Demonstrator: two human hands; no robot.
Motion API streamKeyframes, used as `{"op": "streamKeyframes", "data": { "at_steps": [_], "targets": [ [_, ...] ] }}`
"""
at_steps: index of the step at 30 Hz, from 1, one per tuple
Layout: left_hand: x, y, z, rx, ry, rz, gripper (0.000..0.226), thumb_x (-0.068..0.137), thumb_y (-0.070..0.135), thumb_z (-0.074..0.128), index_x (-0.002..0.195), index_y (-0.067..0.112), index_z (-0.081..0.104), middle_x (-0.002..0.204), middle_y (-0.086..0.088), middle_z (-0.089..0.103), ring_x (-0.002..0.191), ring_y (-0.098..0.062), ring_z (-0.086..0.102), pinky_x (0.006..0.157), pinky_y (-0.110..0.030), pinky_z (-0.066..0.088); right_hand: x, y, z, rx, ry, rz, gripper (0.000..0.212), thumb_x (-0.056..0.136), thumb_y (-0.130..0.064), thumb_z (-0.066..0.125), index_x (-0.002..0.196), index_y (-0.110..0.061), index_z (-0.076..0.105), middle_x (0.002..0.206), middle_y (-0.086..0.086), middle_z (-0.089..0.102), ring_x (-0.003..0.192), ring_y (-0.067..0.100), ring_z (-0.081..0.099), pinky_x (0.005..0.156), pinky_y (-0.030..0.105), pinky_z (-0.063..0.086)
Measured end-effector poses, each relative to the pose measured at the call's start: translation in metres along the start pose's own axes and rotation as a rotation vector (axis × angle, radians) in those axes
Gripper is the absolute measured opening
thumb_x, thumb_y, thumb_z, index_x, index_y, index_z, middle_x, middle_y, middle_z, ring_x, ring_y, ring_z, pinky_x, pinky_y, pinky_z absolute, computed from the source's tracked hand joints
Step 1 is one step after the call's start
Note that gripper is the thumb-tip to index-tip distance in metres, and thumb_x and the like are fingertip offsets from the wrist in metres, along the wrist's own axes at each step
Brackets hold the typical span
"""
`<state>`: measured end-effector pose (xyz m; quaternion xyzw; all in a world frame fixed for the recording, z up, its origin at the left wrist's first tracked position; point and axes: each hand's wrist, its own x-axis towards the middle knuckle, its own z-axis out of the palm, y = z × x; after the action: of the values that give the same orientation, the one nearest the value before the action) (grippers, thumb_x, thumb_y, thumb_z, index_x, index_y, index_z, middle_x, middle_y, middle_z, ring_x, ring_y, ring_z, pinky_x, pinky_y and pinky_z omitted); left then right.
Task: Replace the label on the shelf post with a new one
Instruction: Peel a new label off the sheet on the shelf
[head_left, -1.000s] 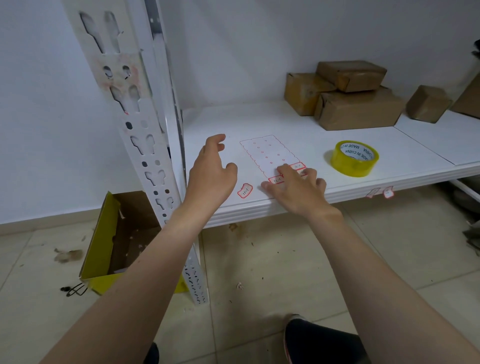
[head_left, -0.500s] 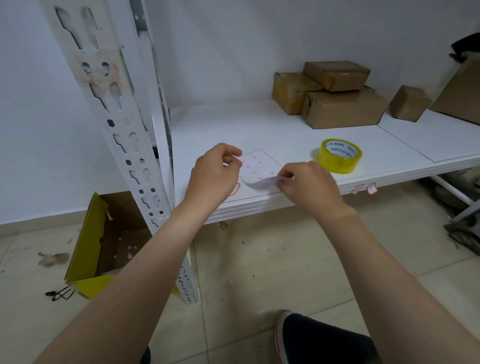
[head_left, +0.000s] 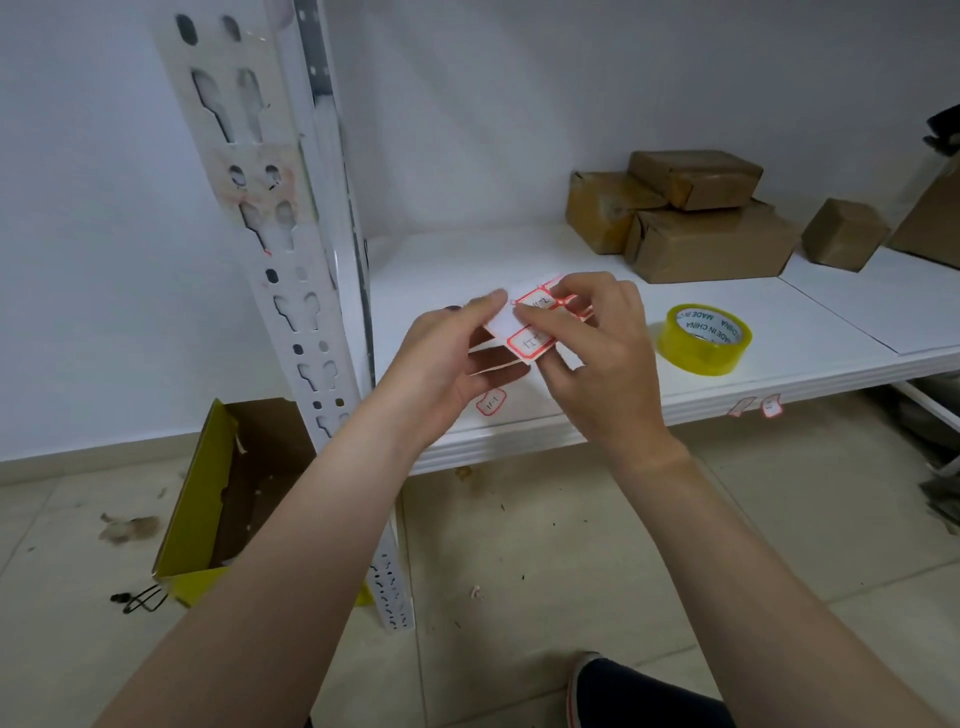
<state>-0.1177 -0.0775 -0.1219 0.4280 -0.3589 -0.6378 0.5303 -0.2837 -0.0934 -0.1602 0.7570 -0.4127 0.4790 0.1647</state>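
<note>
Left hand (head_left: 447, 358) pinches sheet (head_left: 501, 325) edge; right hand (head_left: 597, 338) fingertips nip label (head_left: 535, 301) above shelf (head_left: 805, 332). Post (head_left: 270, 218) left of grip. Risk: label tears, curls, sticks to itself if peeled fast.

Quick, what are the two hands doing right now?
Left hand: closed, holding the label sheet up off the shelf.
Right hand: fingers pinched on a red-bordered label on that sheet.
</note>
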Motion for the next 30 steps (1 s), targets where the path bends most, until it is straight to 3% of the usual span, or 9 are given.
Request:
{"op": "streamKeyframes", "data": {
  "at_steps": [4, 7, 10, 14, 23, 26, 30],
  "targets": [
    [0.004, -0.002, -0.007, 0.024, 0.102, 0.051, 0.028, 0.099, 0.017, 0.064, 0.123, 0.003, 0.065, 0.105, -0.013, 0.078, 0.094, -0.028, 0.078, 0.086, -0.043, 0.063, 0.002, -0.012, 0.003, 0.097, -0.028, 0.094, 0.039, 0.083, -0.002, 0.058, 0.114, -0.014, 0.078, 0.114, 0.010, 0.065, 0.105, 0.030, 0.056, 0.073, 0.033, 0.054],
    [0.006, -0.003, -0.008, 0.041, 0.119, 0.110, 0.038, 0.097, 0.020, 0.067, 0.133, 0.010, 0.060, 0.116, -0.010, 0.076, 0.100, -0.026, 0.077, 0.086, -0.044, 0.063, 0.008, -0.021, 0.003, 0.172, -0.005, 0.275, 0.033, 0.092, -0.023, 0.054, 0.113, -0.016, 0.078, 0.114, 0.004, 0.066, 0.108, 0.021, 0.056, 0.081, 0.025, 0.052],
    [0.003, -0.003, -0.006, 0.054, 0.100, 0.161, 0.030, 0.098, 0.018, 0.067, 0.127, 0.012, 0.066, 0.115, -0.007, 0.077, 0.101, -0.026, 0.076, 0.089, -0.046, 0.062, 0.013, -0.023, 0.006, 0.209, -0.013, 0.400, 0.031, 0.094, -0.044, 0.064, 0.113, -0.023, 0.077, 0.114, -0.004, 0.065, 0.107, 0.017, 0.058, 0.077, 0.032, 0.058],
    [0.000, -0.002, -0.004, 0.090, 0.064, 0.214, 0.021, 0.098, 0.016, 0.066, 0.118, 0.010, 0.070, 0.111, -0.013, 0.077, 0.105, -0.036, 0.073, 0.094, -0.049, 0.060, 0.016, -0.027, 0.005, 0.305, -0.011, 0.509, 0.029, 0.091, -0.047, 0.074, 0.111, -0.027, 0.075, 0.109, -0.011, 0.064, 0.097, 0.016, 0.063, 0.075, 0.035, 0.061],
    [0.003, -0.003, -0.005, 0.187, 0.043, 0.325, 0.021, 0.100, 0.014, 0.063, 0.118, 0.008, 0.071, 0.108, -0.014, 0.079, 0.099, -0.033, 0.076, 0.091, -0.047, 0.061, 0.020, -0.029, -0.001, 0.332, 0.027, 0.466, 0.019, 0.091, -0.038, 0.077, 0.107, -0.028, 0.076, 0.103, -0.014, 0.063, 0.088, 0.014, 0.065, 0.067, 0.025, 0.056],
    [0.003, -0.004, -0.003, 0.164, 0.019, 0.312, 0.022, 0.102, 0.013, 0.059, 0.111, -0.001, 0.073, 0.105, -0.021, 0.077, 0.088, -0.034, 0.073, 0.085, -0.041, 0.061, 0.019, -0.028, -0.001, 0.345, 0.037, 0.450, 0.020, 0.090, -0.037, 0.078, 0.107, -0.025, 0.076, 0.104, -0.010, 0.065, 0.086, 0.015, 0.065, 0.066, 0.022, 0.053],
    [0.002, -0.006, -0.002, 0.139, 0.001, 0.272, 0.023, 0.102, 0.015, 0.059, 0.100, -0.003, 0.074, 0.086, -0.018, 0.073, 0.076, -0.028, 0.066, 0.080, -0.037, 0.059, 0.020, -0.027, -0.001, 0.396, 0.060, 0.456, 0.018, 0.090, -0.035, 0.079, 0.103, -0.023, 0.078, 0.099, -0.007, 0.066, 0.082, 0.018, 0.066, 0.064, 0.021, 0.051]
  ]
}}
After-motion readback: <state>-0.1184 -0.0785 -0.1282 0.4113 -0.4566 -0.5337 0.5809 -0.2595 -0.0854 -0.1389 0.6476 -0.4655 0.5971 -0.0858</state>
